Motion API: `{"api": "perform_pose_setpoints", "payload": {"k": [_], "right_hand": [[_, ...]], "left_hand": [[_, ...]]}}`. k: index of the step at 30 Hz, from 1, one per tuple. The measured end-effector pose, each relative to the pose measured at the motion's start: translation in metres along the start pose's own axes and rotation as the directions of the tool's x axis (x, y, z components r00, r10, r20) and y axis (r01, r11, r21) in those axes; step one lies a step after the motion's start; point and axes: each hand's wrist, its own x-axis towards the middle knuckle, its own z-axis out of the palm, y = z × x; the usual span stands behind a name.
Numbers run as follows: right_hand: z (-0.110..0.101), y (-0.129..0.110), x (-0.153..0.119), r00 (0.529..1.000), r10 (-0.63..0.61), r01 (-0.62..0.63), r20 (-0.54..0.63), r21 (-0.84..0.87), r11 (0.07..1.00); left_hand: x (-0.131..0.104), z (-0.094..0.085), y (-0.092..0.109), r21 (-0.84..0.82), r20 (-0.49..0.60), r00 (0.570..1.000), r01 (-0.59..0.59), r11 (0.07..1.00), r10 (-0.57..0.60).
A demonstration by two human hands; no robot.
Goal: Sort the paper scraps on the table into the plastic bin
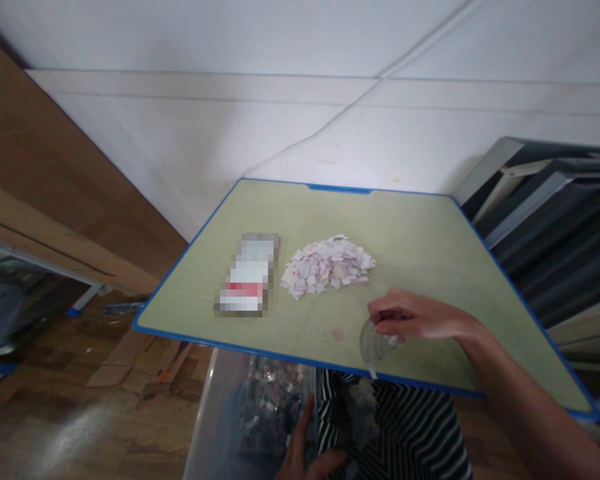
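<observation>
My right hand (414,317) rests on the pale green table (420,240) near its front edge, fingers closed on a roll of clear tape (373,347) lying flat there. Just left of the roll lies one small pinkish paper piece (338,334). A heap of small white and pink paper pieces (328,265) sits in the table's middle, apart from the hand. A blurred white and red flat pack (249,275) lies left of the heap. My left hand (307,448) is below the table edge, fingers apart, at the rim of a clear plastic bin (215,427) holding more paper scraps.
The table has a blue rim (220,345) and stands against a white wall. Stacked grey frames (555,220) lean at the right. Brown boards (55,193) lean at the left, with cardboard scraps (130,363) on the wooden floor. My striped clothing (395,433) shows under the table.
</observation>
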Motion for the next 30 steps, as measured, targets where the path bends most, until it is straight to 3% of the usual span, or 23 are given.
{"api": "perform_pose_setpoints", "payload": {"k": [6,16,21,23,25,27,28,30], "right_hand": [[-0.001,0.002,-0.002,0.999,0.028,-0.028,-0.038,0.023,0.999],[0.001,-0.001,0.0,0.998,0.009,-0.009,0.058,0.004,1.0],[0.003,-0.004,0.003,0.996,-0.001,0.005,0.085,-0.049,0.999],[0.004,-0.006,0.003,0.999,-0.014,0.015,0.052,-0.03,0.999],[0.007,-0.007,-0.001,0.995,-0.006,0.005,-0.101,-0.01,1.0],[0.015,-0.007,-0.007,0.926,0.017,-0.028,-0.378,-0.024,0.999],[0.021,-0.005,-0.012,0.851,0.045,-0.071,-0.523,-0.031,0.997],[0.036,0.0,-0.022,0.654,0.074,-0.171,-0.753,-0.052,0.984]], "left_hand": [[-0.001,0.002,-0.002,0.016,-0.015,1.0,-0.027,0.999,0.027],[0.007,0.005,-0.013,-0.053,-0.008,0.998,0.066,0.996,-0.066],[0.009,0.008,-0.019,-0.004,-0.009,0.999,0.037,0.999,-0.037],[0.01,0.009,-0.023,0.045,0.0,1.0,0.0,0.999,0.0],[0.011,0.009,-0.026,0.096,0.013,0.999,-0.035,0.995,0.034],[0.012,0.01,-0.027,0.133,0.021,0.998,-0.055,0.99,0.053],[0.012,0.01,-0.028,0.154,0.02,0.997,-0.072,0.985,0.069],[0.011,0.01,-0.028,0.2,0.017,0.993,-0.122,0.972,0.121]]}}
